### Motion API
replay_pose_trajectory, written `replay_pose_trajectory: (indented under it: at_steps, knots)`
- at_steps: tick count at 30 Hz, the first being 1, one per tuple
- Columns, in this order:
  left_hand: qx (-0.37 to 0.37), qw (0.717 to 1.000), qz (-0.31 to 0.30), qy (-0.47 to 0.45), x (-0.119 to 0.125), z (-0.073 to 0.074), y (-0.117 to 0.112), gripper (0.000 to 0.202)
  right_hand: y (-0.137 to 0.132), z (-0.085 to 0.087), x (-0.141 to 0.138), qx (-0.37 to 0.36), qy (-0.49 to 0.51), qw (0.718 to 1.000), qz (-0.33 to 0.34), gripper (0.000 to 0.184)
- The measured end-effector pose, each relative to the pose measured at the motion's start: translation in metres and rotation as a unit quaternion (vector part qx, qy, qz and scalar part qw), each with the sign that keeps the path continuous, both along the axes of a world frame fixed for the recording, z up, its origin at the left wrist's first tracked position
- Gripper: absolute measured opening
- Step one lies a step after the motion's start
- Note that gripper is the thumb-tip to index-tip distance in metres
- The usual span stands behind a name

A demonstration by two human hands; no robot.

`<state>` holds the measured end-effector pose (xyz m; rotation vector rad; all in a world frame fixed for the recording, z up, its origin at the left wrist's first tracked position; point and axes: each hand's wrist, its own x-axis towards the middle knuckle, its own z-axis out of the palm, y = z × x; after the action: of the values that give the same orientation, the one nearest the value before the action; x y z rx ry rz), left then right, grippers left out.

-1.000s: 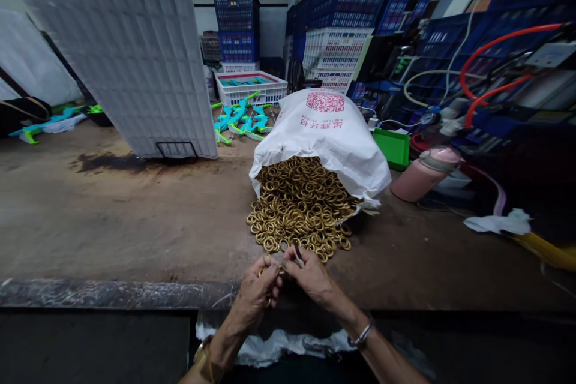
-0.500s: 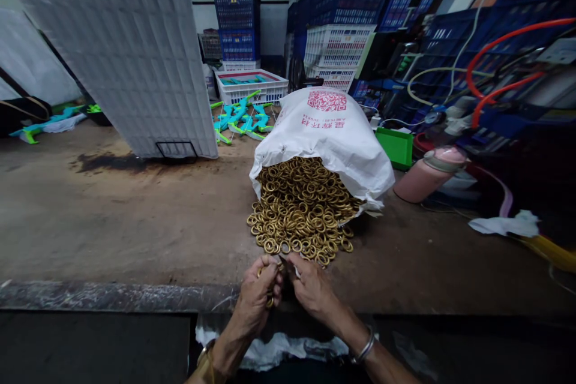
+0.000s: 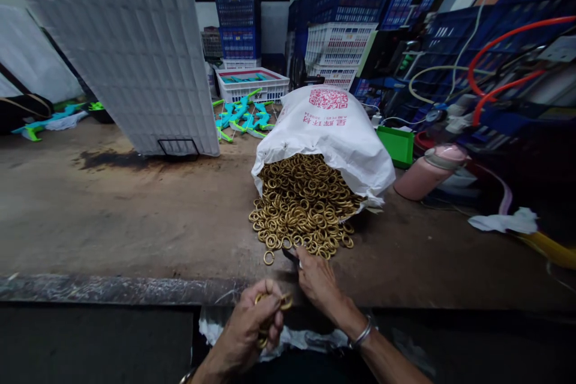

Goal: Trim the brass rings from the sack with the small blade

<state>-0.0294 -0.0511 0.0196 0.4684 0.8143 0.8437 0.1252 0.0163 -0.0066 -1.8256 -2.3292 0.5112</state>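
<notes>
Several gold-coloured rings (image 3: 285, 301) are gripped in my left hand (image 3: 256, 318), which is closed in front of the table edge. My right hand (image 3: 320, 281) is closed around a small knife (image 3: 291, 257); its dark blade points left, by the front of the ring heap. That heap of gold-coloured rings (image 3: 306, 216) spills out of a white woven sack (image 3: 328, 126) lying on its side, with red print on top. One single ring (image 3: 269, 258) lies slightly apart at the front of the heap, left of the blade tip.
A tall white ribbed panel (image 3: 148, 60) stands at the left on a wire stand. Behind are turquoise and green plastic parts (image 3: 245, 114) and stacked crates (image 3: 238, 24). A pink bottle (image 3: 429, 174) and green tray (image 3: 396, 145) are right of the sack on the brown table (image 3: 112, 222).
My left hand has drawn back toward me and down, away from the heap, with rings in it. A single ring now shows apart at the heap's front. The right hand has moved slightly right.
</notes>
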Motion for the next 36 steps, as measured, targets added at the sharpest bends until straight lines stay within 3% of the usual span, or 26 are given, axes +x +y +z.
replay_pose_trajectory:
  at_steps: [2,4,7,11,17,26,32,34,36]
  knots:
    - [-0.039,0.999,-0.031,-0.007,-0.008,-0.005,-0.016,0.024,0.000,-0.001,-0.002,0.003,0.025,1.000,-0.004,0.029]
    - [-0.136,0.990,-0.026,0.001,-0.016,-0.017,-0.028,0.026,-0.002,-0.001,-0.007,0.004,0.072,0.997,-0.001,0.026]
    - [-0.289,0.954,0.076,0.001,-0.027,-0.038,-0.035,0.018,-0.003,0.002,-0.018,0.018,0.127,0.992,0.018,0.021]
    - [-0.347,0.926,0.143,-0.034,-0.027,-0.047,-0.031,0.013,-0.001,0.007,-0.031,0.016,0.104,0.994,0.020,0.014]
    - [-0.346,0.916,0.201,-0.033,-0.013,-0.044,-0.024,0.013,0.004,0.006,-0.043,0.025,0.044,0.998,0.032,0.020]
    - [-0.308,0.922,0.229,-0.061,-0.009,-0.057,-0.025,0.006,0.007,0.002,-0.043,0.025,0.038,0.999,0.020,0.019]
    - [-0.290,0.927,0.235,-0.019,-0.007,-0.058,-0.027,0.007,0.007,0.002,-0.033,0.002,0.173,0.985,0.006,0.012]
    - [-0.257,0.942,0.216,-0.006,-0.008,-0.052,-0.030,0.006,0.005,0.005,-0.030,-0.019,0.255,0.967,-0.009,0.003]
    - [-0.198,0.964,0.180,-0.004,-0.007,-0.044,-0.032,0.010,0.002,0.008,-0.027,-0.070,0.329,0.941,-0.039,0.005]
